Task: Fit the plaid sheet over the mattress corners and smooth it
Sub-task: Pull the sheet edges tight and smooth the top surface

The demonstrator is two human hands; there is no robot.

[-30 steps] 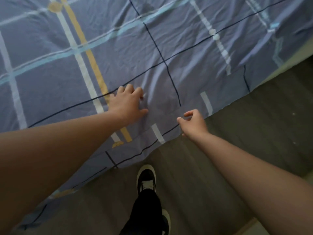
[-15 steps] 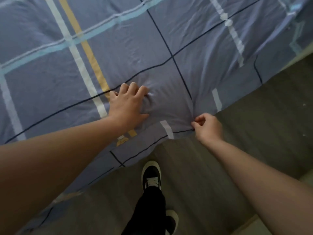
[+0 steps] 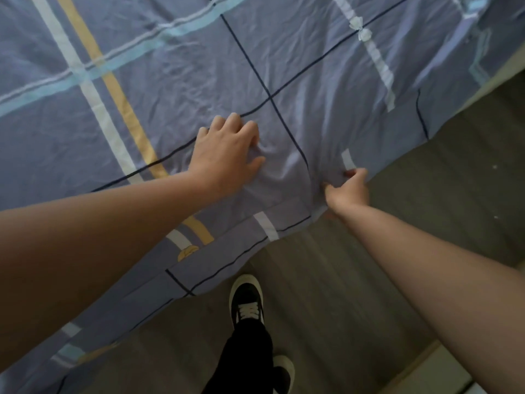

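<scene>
Left hand: the left hand (image 3: 227, 155) lies palm down on top of the plaid sheet (image 3: 170, 81), fingers spread and slightly bent, pressing the cloth. Small creases pucker between thumb and forefinger.
Right hand: the right hand (image 3: 348, 191) is curled at the bed's edge and pinches a fold of the sheet between thumb and fingers.
Sheet position: it is spread across the bed top and drapes over the near side. Folds fan out from the right hand's grip.
Hidden: the fingertips of the right hand are buried in the fold. The mattress under the sheet cannot be seen near the hands. The sheet's hem runs out of view at the lower left.
Hard to tell: a pale strip (image 3: 508, 66) beside the sheet at the far right could be mattress or bed base. A white object (image 3: 454, 376) is cut off at the lower right corner.
Around: grey wood-look floor (image 3: 355, 280) runs along the bed. A black trouser leg (image 3: 244, 359) stands close to the hanging sheet.
In the way: both bare forearms cross the lower view, and the left covers much of the near sheet.
Count: two hands, one sheet, two black-and-white shoes, one (image 3: 247, 302) forward and the other (image 3: 284, 371) partly behind the leg.
</scene>
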